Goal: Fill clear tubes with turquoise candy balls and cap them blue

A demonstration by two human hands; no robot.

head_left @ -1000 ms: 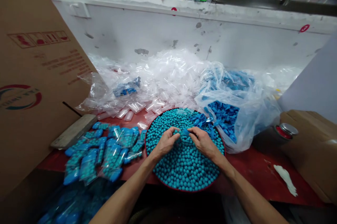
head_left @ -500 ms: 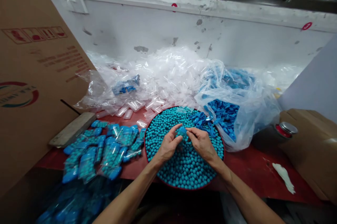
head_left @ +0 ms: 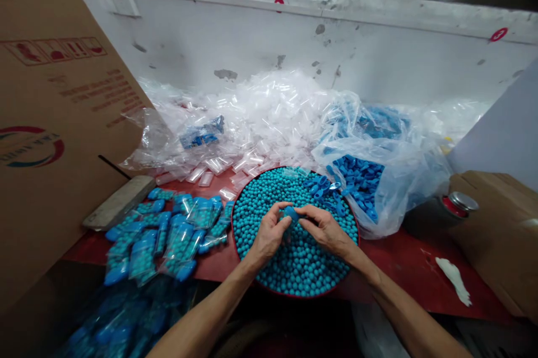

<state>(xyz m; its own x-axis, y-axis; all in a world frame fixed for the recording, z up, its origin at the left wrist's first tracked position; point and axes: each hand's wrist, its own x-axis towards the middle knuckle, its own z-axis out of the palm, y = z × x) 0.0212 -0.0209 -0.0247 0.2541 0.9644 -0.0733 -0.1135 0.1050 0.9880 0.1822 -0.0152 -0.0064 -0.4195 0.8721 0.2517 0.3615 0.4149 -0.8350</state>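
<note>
Over a round red-rimmed basin full of turquoise balls, my two hands meet. A blue cap shows between the fingertips, with what looks like a clear container under it, mostly hidden. My left hand pinches this small piece from the left, thumb and forefinger closed round it. From the right, my right hand presses thumb and fingertips on the cap. Several loose blue caps lie on the balls at the basin's back right. Left of the basin are filled clear containers with blue ends.
Behind the basin rises a heap of clear empty containers. An open plastic bag of blue caps stands at the right. A cardboard box walls the left, near a flat block. A lidded flask and another carton stand right.
The blue cap between my fingertips shows more plainly now, and my right fingers have shifted slightly onto it. Both hands stay over the basin. The whole view has shifted a little.
</note>
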